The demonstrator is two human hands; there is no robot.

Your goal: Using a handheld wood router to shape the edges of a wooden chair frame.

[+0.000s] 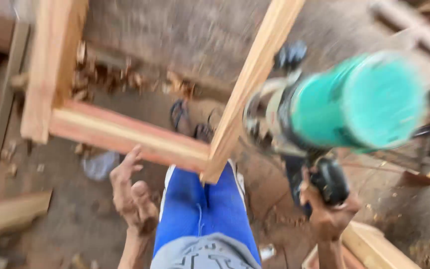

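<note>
Teal-bodied power tool [359,102], a fat plastic cylinder with a pale metal base and a black knob handle [330,180], hangs blurred in the upper right of our view, lifted above the dirt floor and just to the right of the slanting rail of the pale wooden frame [125,132]. Our right hand [327,211] is clenched around that rounded black knob from below, wrist up, carrying the tool's weight.

Our left hand [133,194] grasps nothing; its fingers are loosely spread and half curled in the air, just below the frame's lower rail and apart from it.

We see the frame as three planed, square-edged timbers: a thick upright at the left, a horizontal rail with a reddish face, and a long rail running diagonally up to the top edge. The corner where the two rails meet sits right above our leg in bright blue trousers [202,214], though the blur keeps us from telling whether it rests there.

Curled wood shavings [120,74] lie heaped on the rough, dusty earthen floor [200,35] beyond the frame. A pair of dark sandals [190,119] lies behind the rail. Loose planks [11,214] lie at the left and at the lower right [374,249].
</note>
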